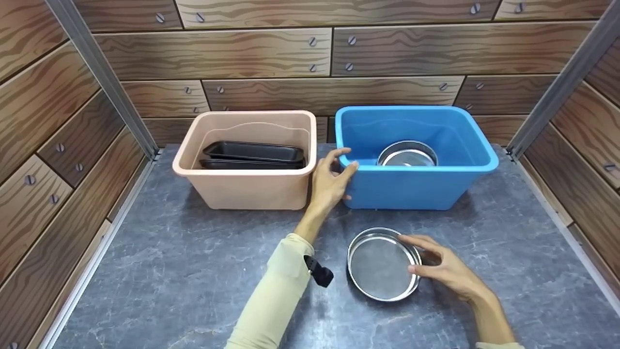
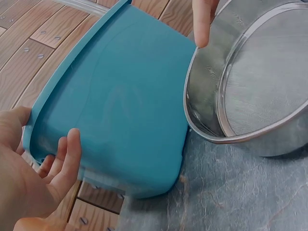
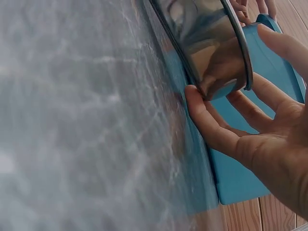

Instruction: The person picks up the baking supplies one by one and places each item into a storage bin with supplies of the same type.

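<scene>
A round metal sieve (image 1: 382,266) with fine mesh and a shiny wall is in front of the blue bin (image 1: 397,189), mesh facing up. My right hand (image 1: 448,266) holds it by the right side, thumb over the rim and fingers along the wall. In the right wrist view, the fingertips (image 3: 195,94) lie at the sieve's lower edge. My left hand (image 1: 331,182) grips the blue bin's rim at its front left corner. Inside that bin lies more round metalware (image 1: 408,154), partly hidden by the front wall.
A beige bin (image 1: 252,191) stands left of the blue one, with dark rectangular pans (image 1: 256,151) inside. Wood-patterned panels (image 1: 271,53) enclose the grey marbled tabletop (image 1: 193,271) at the back and sides.
</scene>
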Motion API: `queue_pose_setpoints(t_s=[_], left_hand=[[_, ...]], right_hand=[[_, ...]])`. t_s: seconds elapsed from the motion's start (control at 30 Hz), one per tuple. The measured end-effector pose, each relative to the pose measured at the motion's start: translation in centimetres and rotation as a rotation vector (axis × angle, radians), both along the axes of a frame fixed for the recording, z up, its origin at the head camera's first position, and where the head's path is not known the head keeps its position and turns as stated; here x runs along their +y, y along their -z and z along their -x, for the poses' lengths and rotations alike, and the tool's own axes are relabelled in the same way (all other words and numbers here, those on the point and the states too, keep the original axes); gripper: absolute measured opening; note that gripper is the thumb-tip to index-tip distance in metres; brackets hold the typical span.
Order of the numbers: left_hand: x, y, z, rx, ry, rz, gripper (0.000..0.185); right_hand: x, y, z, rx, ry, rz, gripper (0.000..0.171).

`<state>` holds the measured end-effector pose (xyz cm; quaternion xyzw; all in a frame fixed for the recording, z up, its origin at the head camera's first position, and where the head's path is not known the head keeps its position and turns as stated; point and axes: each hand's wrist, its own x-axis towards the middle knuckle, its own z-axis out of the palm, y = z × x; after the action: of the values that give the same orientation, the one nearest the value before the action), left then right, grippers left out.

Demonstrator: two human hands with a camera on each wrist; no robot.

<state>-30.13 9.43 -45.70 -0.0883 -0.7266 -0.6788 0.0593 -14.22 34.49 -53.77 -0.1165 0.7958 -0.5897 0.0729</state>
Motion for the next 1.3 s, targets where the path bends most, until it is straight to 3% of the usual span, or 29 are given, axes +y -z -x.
queue_pose_setpoints(t_s=[0.27,0.57,0.87,1.13,1.3], left_hand=[[0.0,0.2,0.0,0.009,-0.011,0.015,0.038],[0.0,0.2,0.2,0.043,-0.025,0.036,0.038],[0.0,0.2,0.1,0.037,-0.031,0.019,0.038],[-0.1,0.3,0.3,0.055,-0.031,0.009,0.037],[-0.2,0.3,0.4,0.083,-0.052,0.074,0.038]], right_hand=[[-0.2,-0.3,-0.2,-0.009,0.008,0.097,0.059],[0.1,-1.5,-0.5,0.071,-0.041,0.139,0.060],[-0.8,-3.3,-1.1,0.052,-0.001,0.299,0.062],[-1.1,-5.1,-1.6,0.183,-0.036,0.310,0.061],[-1.0,-5.9,-2.1,0.236,-0.090,0.344,0.062]])
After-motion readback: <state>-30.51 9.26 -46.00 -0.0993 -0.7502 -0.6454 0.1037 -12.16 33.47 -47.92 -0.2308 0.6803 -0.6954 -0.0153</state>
